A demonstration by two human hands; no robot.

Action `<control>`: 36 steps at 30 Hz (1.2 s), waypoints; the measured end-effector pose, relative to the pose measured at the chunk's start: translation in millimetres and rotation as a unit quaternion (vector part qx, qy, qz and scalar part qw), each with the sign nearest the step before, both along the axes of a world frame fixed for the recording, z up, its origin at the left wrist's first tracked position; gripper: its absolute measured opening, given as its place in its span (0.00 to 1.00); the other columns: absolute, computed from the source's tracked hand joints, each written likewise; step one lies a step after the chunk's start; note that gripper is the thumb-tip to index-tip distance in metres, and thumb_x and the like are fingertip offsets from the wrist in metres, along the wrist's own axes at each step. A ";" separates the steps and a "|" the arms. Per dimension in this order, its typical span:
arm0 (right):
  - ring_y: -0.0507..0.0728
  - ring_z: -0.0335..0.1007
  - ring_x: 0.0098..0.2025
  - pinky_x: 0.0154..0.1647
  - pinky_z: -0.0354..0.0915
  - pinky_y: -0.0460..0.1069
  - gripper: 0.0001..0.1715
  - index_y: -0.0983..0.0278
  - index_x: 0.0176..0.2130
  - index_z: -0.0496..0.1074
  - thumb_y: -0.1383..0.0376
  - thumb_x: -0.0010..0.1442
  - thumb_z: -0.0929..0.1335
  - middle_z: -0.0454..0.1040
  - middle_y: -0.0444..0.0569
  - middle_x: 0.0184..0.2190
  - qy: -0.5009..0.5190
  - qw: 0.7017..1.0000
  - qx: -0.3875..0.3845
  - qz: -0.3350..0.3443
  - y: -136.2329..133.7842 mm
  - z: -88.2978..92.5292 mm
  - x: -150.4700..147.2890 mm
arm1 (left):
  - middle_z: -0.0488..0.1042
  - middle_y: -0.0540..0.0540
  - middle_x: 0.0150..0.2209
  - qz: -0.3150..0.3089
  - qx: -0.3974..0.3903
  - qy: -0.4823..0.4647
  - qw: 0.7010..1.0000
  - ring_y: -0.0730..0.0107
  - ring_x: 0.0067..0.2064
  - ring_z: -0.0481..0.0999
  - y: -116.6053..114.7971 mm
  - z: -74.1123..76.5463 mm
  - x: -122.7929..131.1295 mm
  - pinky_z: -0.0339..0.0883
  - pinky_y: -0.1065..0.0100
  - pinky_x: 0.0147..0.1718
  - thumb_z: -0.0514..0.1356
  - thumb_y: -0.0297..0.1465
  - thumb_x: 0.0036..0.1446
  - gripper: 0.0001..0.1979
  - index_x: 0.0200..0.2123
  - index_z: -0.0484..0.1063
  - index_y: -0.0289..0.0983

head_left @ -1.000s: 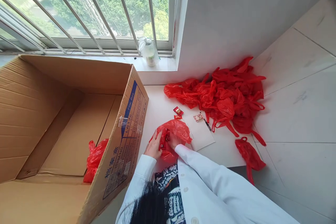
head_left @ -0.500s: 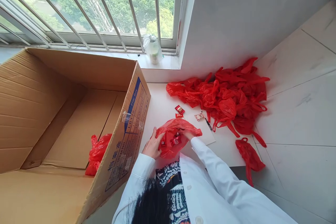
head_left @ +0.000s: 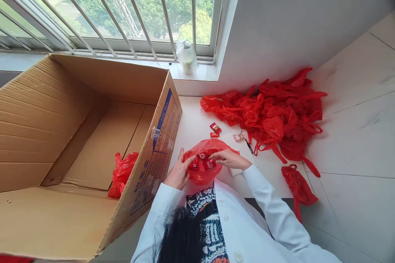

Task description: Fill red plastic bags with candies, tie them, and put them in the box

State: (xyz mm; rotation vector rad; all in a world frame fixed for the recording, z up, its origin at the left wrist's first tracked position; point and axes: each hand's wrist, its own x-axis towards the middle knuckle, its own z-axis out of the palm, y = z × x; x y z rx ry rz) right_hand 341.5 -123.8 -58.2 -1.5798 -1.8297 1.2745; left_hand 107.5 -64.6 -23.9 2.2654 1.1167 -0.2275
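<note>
A red plastic bag [head_left: 202, 178] lies with its mouth spread, and several small red wrapped packets [head_left: 210, 164] show inside. My left hand [head_left: 178, 172] grips the bag's left rim, thumb over the edge and fingers outside. Over the right side of the mouth, my right hand [head_left: 230, 159] has its fingers stretched toward the packets; no object shows in it. Just beyond the bag are a red packet [head_left: 215, 128], a smaller red one [head_left: 214, 135] and a patterned white-and-red packet [head_left: 239, 137], with a black pen [head_left: 249, 146] beside it.
At left stands a large open cardboard box [head_left: 154, 148] with a tied red bag [head_left: 122, 174] inside. Crumpled red bags [head_left: 274, 111] are heaped against the wall. Another red bag [head_left: 299, 185] lies at the table's right edge. A bagged cup [head_left: 187, 57] stands on the windowsill.
My right hand has come up out of the bag and now lies over its mouth. My left hand still holds the left rim. The view has shifted slightly left.
</note>
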 end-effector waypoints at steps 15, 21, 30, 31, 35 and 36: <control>0.60 0.67 0.44 0.39 0.60 0.50 0.31 0.62 0.55 0.61 0.72 0.51 0.66 0.67 0.57 0.50 -0.327 0.928 -0.048 -0.170 -45.5 23.7 -13.9 | 0.69 0.36 0.52 -0.127 0.083 0.077 0.985 0.43 0.59 0.59 -39.0 14.6 20.2 0.50 0.37 0.54 0.63 0.27 0.48 0.30 0.57 0.63 0.41; 0.52 0.66 0.29 0.28 0.52 0.45 0.09 0.62 0.29 0.68 0.69 0.56 0.61 0.72 0.46 0.25 -0.193 0.953 0.007 -0.234 -53.1 30.7 5.2 | 0.74 0.43 0.37 -0.097 0.046 0.059 0.993 0.59 0.43 0.71 -26.8 20.4 -1.7 0.63 0.55 0.45 0.52 0.21 0.52 0.13 0.38 0.72 0.36; 0.51 0.66 0.31 0.34 0.64 0.46 0.18 0.61 0.46 0.64 0.63 0.54 0.65 0.69 0.42 0.30 0.184 0.900 0.096 -0.382 -41.0 74.5 1.7 | 0.67 0.49 0.28 0.084 -0.071 -0.242 0.964 0.69 0.32 0.65 -3.6 64.7 -21.7 0.61 0.70 0.32 0.54 0.34 0.53 0.07 0.26 0.65 0.38; 0.51 0.66 0.32 0.34 0.65 0.46 0.19 0.61 0.47 0.63 0.64 0.54 0.65 0.69 0.42 0.30 0.217 0.893 0.094 -0.383 -41.5 77.3 -1.3 | 0.68 0.48 0.31 0.133 -0.119 -0.293 0.939 0.69 0.33 0.66 -4.3 64.3 -21.7 0.62 0.70 0.33 0.55 0.36 0.52 0.08 0.26 0.65 0.37; 0.51 0.67 0.34 0.37 0.64 0.47 0.21 0.60 0.48 0.62 0.68 0.52 0.64 0.70 0.43 0.33 0.245 0.898 0.076 -0.359 -49.2 82.6 -10.4 | 0.70 0.42 0.45 0.272 -0.243 -0.441 0.820 0.62 0.43 0.70 -10.4 49.8 -18.4 0.65 0.67 0.41 0.60 0.37 0.49 0.12 0.35 0.68 0.36; 0.51 0.67 0.34 0.37 0.64 0.47 0.20 0.61 0.47 0.63 0.69 0.52 0.63 0.70 0.43 0.33 0.223 0.907 0.075 -0.349 -51.9 82.2 -11.9 | 0.70 0.41 0.48 0.272 -0.256 -0.451 0.811 0.60 0.46 0.70 -12.4 45.1 -16.1 0.64 0.65 0.44 0.61 0.37 0.49 0.14 0.38 0.68 0.37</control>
